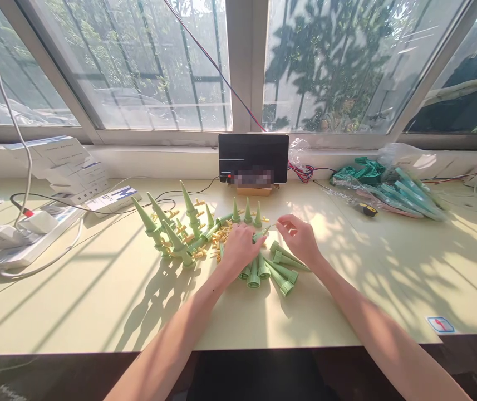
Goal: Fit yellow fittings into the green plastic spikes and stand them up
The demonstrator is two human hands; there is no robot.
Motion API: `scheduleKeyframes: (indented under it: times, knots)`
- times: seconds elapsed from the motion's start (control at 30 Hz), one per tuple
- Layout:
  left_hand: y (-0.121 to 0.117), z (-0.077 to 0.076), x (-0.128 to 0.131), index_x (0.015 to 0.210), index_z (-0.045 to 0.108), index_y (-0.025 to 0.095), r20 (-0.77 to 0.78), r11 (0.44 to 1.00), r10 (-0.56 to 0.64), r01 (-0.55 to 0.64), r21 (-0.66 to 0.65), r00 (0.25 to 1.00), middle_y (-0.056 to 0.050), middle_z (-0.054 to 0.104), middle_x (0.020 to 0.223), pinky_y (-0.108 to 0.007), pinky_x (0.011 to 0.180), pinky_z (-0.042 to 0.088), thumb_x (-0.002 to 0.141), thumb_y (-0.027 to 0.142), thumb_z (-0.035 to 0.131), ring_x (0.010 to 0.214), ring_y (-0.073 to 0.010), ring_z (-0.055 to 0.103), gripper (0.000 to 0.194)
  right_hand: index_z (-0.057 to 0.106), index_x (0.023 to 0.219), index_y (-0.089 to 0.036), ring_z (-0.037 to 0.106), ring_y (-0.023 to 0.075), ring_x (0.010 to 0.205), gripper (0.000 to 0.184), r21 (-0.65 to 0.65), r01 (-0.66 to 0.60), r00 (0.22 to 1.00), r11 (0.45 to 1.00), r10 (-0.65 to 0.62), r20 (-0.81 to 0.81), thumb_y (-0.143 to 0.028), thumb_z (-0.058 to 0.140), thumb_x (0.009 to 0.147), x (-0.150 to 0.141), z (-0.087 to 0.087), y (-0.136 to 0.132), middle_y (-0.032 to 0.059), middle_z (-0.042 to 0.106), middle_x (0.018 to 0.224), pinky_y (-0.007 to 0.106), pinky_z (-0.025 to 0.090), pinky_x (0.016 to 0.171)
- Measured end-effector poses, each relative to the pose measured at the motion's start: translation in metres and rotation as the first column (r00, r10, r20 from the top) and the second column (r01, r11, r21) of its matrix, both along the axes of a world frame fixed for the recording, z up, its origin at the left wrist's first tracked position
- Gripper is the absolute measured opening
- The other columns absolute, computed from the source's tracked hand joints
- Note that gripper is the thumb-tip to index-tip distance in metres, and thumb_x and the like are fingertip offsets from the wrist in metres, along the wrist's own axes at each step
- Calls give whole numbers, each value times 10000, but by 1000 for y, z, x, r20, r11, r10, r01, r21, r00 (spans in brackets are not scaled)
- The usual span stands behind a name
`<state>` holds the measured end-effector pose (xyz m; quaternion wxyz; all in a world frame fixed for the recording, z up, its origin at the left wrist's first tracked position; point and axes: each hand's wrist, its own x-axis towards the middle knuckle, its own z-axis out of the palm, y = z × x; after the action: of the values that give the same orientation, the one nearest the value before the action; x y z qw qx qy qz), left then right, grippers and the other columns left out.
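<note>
Green spikes [254,275] lay loose in a fan on the tabletop [230,328], center, right below and between the hands, open wide ends mostly toward the near edge. Left hand [243,244] was closed on a green piece [257,237], thumb one side, fingers the other; most of that piece hidden by the hand. Right hand [299,236] was just beside it, gap between the two hands, thumb and index bent toward each other at the tips; couldn't tell whether anything small sat between them. Loose spikes spread under and beside the right wrist too.

Standing spikes [190,211] were grouped left of the left hand, points up, some tilted, small yellow valves sticking out of their sides. Three more green cones [247,211] stood in a row just beyond the left hand. Pile of yellow valves [220,239] lay beside the left hand, partly covered by it.

Farther back: black screen [254,156] against the window ledge, brown block at its foot. Left side: white boxes [60,167], power strip [33,239], cables. Right side: teal pieces [409,195] with clear plastic wrap, black-and-yellow tool [367,209] near them. Sticker [441,324] at the near right edge. Sun shadows crossed the tabletop.
</note>
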<state>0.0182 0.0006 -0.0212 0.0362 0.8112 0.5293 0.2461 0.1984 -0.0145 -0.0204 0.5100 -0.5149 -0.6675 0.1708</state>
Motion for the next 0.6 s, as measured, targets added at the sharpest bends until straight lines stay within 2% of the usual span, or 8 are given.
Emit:
scheduleKeyframes:
  times: [0.23, 0.43, 0.6]
  knots:
    - [0, -4, 0, 760, 696, 149, 8, 1000, -17, 17, -1, 1000, -110, 628, 815, -375, 807, 457, 873, 290, 523, 892, -258, 555, 250, 612, 886, -188, 634, 167, 702, 219, 1, 14, 1000, 1000, -14, -24, -390, 527, 887, -1, 0, 0, 49, 678, 803, 264, 488, 583]
    - [-3, 2, 2, 829, 694, 149, 137, 999, -45, 47, -14, 990, -113, 619, 868, -385, 819, 469, 900, 291, 501, 936, -261, 564, 249, 598, 897, -189, 638, 172, 736, 264, 32, 88, 991, 996, -84, -103, -435, 501, 900, -1, 2, -3, 57, 672, 808, 258, 511, 586]
    - [-4, 12, 4, 901, 673, 168, 317, 997, -62, 71, -17, 946, -84, 632, 897, -355, 804, 479, 916, 303, 479, 873, -218, 593, 237, 589, 906, -193, 645, 166, 710, 252, 74, 152, 983, 986, -143, -117, -431, 509, 897, -2, 5, -6, 50, 670, 795, 265, 525, 613]
